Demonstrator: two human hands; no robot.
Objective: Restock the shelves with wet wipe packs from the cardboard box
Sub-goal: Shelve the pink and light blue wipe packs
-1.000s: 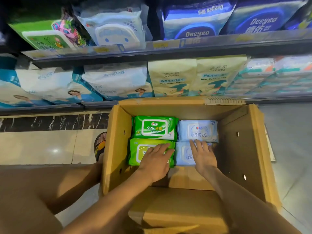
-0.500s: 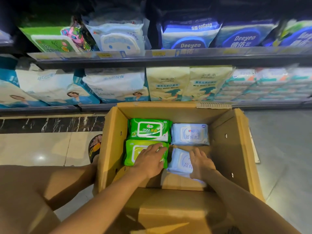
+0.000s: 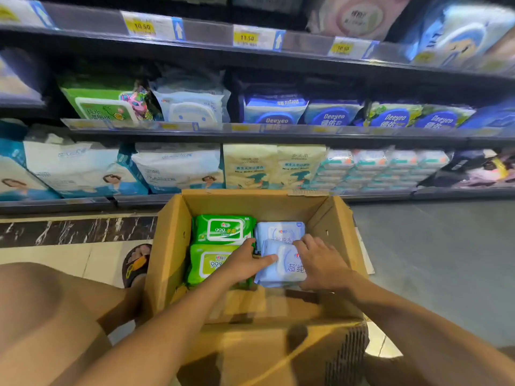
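An open cardboard box [image 3: 170, 254] stands on the floor before the shelves. Inside lie two green wet wipe packs [image 3: 221, 228] on the left and light blue packs on the right. The near blue pack [image 3: 284, 267] is lifted and tilted, overlapping the far blue pack [image 3: 278, 231]. My right hand [image 3: 320, 263] grips its right side, fingers curled over the top edge. My left hand [image 3: 245, 260] lies over the near green pack [image 3: 206, 264], with its fingertips against the blue pack's left edge.
Shelves [image 3: 250, 132] packed with wipe and tissue packs rise behind the box, with price tags [image 3: 245, 37] on the upper rail. My bare knee [image 3: 41, 316] and a sandalled foot [image 3: 135, 263] are left of the box. Grey floor [image 3: 432, 260] lies to the right.
The near blue pack has risen off the box bottom and tilted, held by my right hand. My left hand slid right from the green pack to the blue pack's edge. The view tilted upward.
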